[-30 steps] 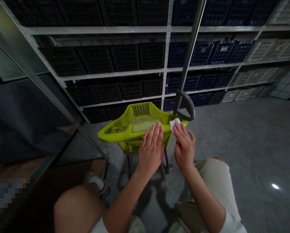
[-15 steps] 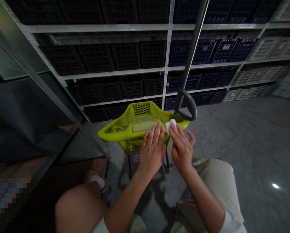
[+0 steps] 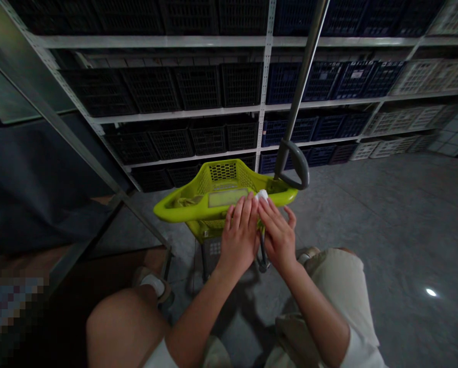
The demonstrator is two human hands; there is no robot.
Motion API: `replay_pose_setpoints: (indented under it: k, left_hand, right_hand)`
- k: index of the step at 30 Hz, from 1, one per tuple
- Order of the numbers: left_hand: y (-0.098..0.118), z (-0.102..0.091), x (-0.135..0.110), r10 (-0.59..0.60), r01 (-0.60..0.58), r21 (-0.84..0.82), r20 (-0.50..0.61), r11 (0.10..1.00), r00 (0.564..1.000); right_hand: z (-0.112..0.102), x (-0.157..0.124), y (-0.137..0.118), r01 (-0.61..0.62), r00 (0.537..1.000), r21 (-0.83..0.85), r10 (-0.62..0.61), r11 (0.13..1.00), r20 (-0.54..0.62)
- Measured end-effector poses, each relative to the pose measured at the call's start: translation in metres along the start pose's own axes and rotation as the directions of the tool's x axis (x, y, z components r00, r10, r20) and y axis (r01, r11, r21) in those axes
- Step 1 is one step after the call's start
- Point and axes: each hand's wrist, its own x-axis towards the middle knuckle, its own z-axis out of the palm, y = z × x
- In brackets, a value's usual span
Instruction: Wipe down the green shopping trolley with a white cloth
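A yellow-green shopping cart (image 3: 175, 213) stands in front of my knees, its handle side toward me. My left hand (image 3: 240, 230) lies on the handle with its fingers stretched out, beside a pale label panel (image 3: 229, 198). Just to the right, my right hand (image 3: 278, 230) presses a crumpled white wipe (image 3: 261, 195) onto the handle under its fingertips. Cloth or tissue, I cannot tell which. The two hands are side by side, almost touching. At the handle's right end a grey loop grip (image 3: 300, 163) joins a metal pole (image 3: 303, 76).
Behind the cart rises a white shelf rack (image 3: 156, 42) with rows of black crates (image 3: 198, 87), blue crates (image 3: 324, 82) and white crates (image 3: 416, 76). A metal frame (image 3: 75, 148) with dark cloth (image 3: 33, 189) stands at left. Grey floor (image 3: 397, 220) stretches to the right.
My right hand has slid left along the handle with the white wipe, close up to my left hand. The left hand has stayed nearly in place.
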Motion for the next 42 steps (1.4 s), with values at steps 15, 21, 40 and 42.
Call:
replay_pose_setpoints:
  k: [15,21,40,42]
  left_hand:
    - [-0.002,0.000,-0.003,-0.009,0.009,0.012,0.006,1.000,1.000]
    - [-0.002,-0.004,-0.001,0.020,-0.020,-0.004,0.026,1.000,0.999]
    - [-0.002,-0.001,-0.003,-0.016,0.016,-0.031,-0.014,0.999,1.000]
    - [-0.003,0.000,-0.004,-0.020,0.019,-0.023,-0.023,1.000,1.000]
  right_hand:
    - [0.000,-0.001,0.013,0.067,0.998,-0.017,-0.067,0.998,0.000]
    - [0.006,-0.004,0.035,-0.169,0.935,0.010,0.163,0.986,-0.315]
    - [0.009,-0.004,-0.010,-0.094,0.991,-0.014,0.092,0.995,-0.092]
    - [0.008,-0.004,-0.015,0.012,1.000,0.027,-0.012,1.000,0.013]
